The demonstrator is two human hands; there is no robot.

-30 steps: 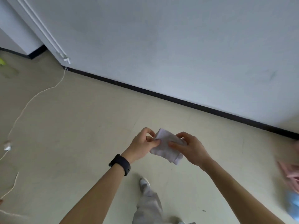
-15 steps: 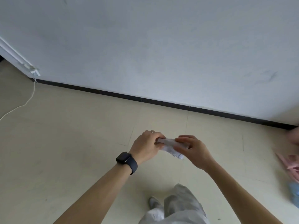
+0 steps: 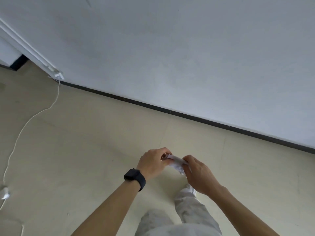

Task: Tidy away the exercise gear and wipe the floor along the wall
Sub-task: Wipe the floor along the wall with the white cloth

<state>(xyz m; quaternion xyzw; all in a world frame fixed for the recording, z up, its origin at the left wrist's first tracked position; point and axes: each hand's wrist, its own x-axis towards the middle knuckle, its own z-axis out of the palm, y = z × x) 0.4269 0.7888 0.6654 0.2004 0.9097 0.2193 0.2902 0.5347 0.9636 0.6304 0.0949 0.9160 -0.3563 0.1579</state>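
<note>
A small white cloth (image 3: 175,163), folded into a narrow bundle, is held between both hands at the lower middle of the head view. My left hand (image 3: 152,163), with a dark watch on its wrist, pinches the cloth's left end. My right hand (image 3: 199,173) grips the right end, fingers curled around it. Both hands hover above the beige floor (image 3: 88,150), a short way in front of the white wall (image 3: 170,48) and its black skirting (image 3: 187,115). No exercise gear is in view.
A white cable (image 3: 27,123) runs from a wall fitting (image 3: 58,74) down across the floor at the left to a small white plug (image 3: 5,193). My legs in light grey trousers (image 3: 187,212) and a white shoe stand below the hands.
The cloth went from an open fold to a tighter, narrower bundle between both hands. The view swung back left, bringing the cable into sight and losing the pink and blue items at the right.
</note>
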